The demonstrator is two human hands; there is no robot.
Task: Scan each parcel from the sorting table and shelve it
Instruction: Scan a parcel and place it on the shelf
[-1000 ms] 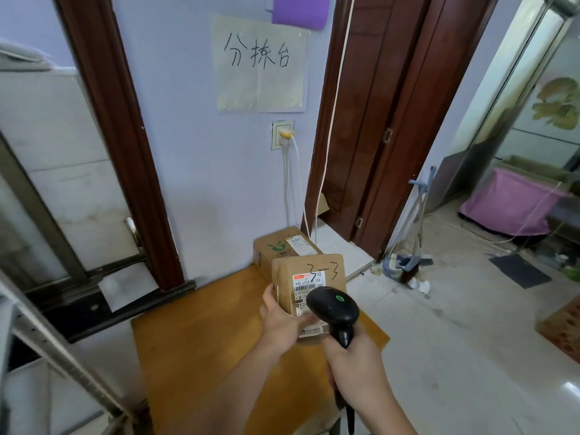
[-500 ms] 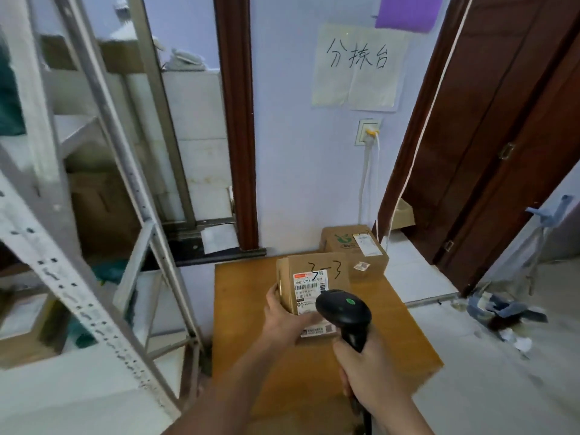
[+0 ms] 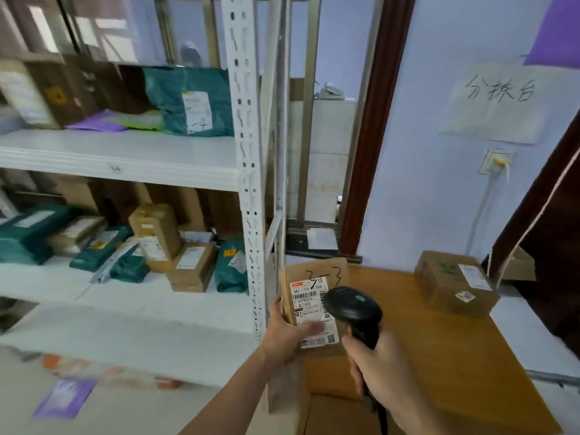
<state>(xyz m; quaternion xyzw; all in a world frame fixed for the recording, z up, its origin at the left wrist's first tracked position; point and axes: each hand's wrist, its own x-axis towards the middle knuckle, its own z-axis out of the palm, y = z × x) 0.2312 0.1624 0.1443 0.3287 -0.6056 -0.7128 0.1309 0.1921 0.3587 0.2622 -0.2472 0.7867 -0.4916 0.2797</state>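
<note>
My left hand (image 3: 287, 332) grips a small cardboard parcel (image 3: 309, 287) marked "3-3", with a white barcode label facing me, held above the left end of the wooden sorting table (image 3: 439, 350). My right hand (image 3: 379, 368) grips a black barcode scanner (image 3: 351, 306), whose head sits just in front of the label. A second cardboard parcel (image 3: 455, 284) lies at the back right of the table. The white metal shelf rack (image 3: 125, 158) stands to the left.
The rack's shelves hold several brown boxes (image 3: 188, 268) and green mailer bags (image 3: 191, 102). Its perforated upright (image 3: 248, 183) stands right beside the held parcel. A paper sign (image 3: 499, 102) hangs on the wall; a dark wooden door frame (image 3: 370, 127) rises behind the table.
My view has swung left, bringing the shelf rack fully into sight. Both hands keep their hold, with the parcel and scanner still together in front of me.
</note>
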